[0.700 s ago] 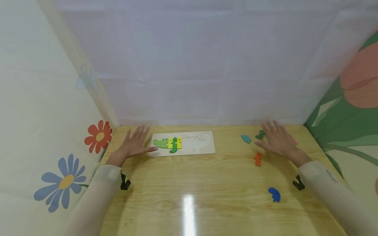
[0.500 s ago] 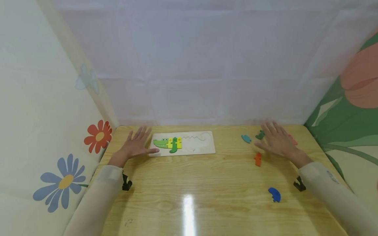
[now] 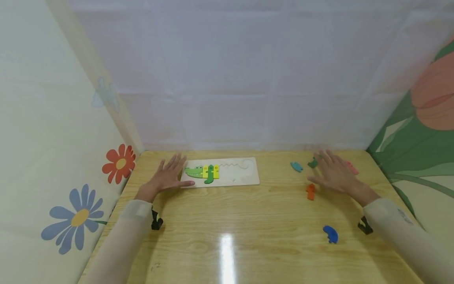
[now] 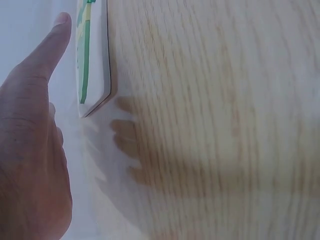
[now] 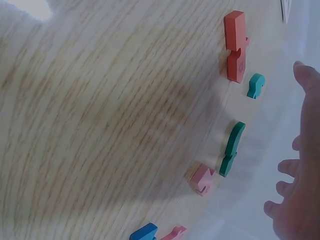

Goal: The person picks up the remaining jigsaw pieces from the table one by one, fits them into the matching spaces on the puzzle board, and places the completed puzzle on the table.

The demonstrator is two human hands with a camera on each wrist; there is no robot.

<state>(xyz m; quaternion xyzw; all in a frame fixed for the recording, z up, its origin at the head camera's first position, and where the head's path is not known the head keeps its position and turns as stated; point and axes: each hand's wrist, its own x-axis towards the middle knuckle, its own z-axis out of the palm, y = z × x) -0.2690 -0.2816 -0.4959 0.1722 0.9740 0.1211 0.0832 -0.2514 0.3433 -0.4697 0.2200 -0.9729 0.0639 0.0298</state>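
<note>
A pale puzzle board (image 3: pixel 237 175) lies at the back left of the table. Several pieces sit in its left part: a green crocodile head (image 3: pixel 193 172), then yellow and green body pieces (image 3: pixel 211 172). My left hand (image 3: pixel 166 178) hovers at the board's left end, fingers spread, its thumb over the corner; in the left wrist view its shadow falls on the table. My right hand (image 3: pixel 335 175), also spread and holding nothing, is above loose pieces. Around it are an orange piece (image 3: pixel 310 192), a teal piece (image 3: pixel 296 167), a dark green piece (image 3: pixel 313 162) and a partly covered pink piece (image 3: pixel 352 167).
A blue curved piece (image 3: pixel 331 234) lies nearer the front right. In the right wrist view, another blue piece (image 5: pixel 144 232) shows at the lower edge. A white cloth wall (image 3: pixel 220 118) rises behind the wooden table (image 3: pixel 220 213), with flower-printed cloths on both sides.
My left hand has drifted slightly right, its thumb further over the board. The right hand has shifted a little down and right. The pieces have stayed in place on the table.
</note>
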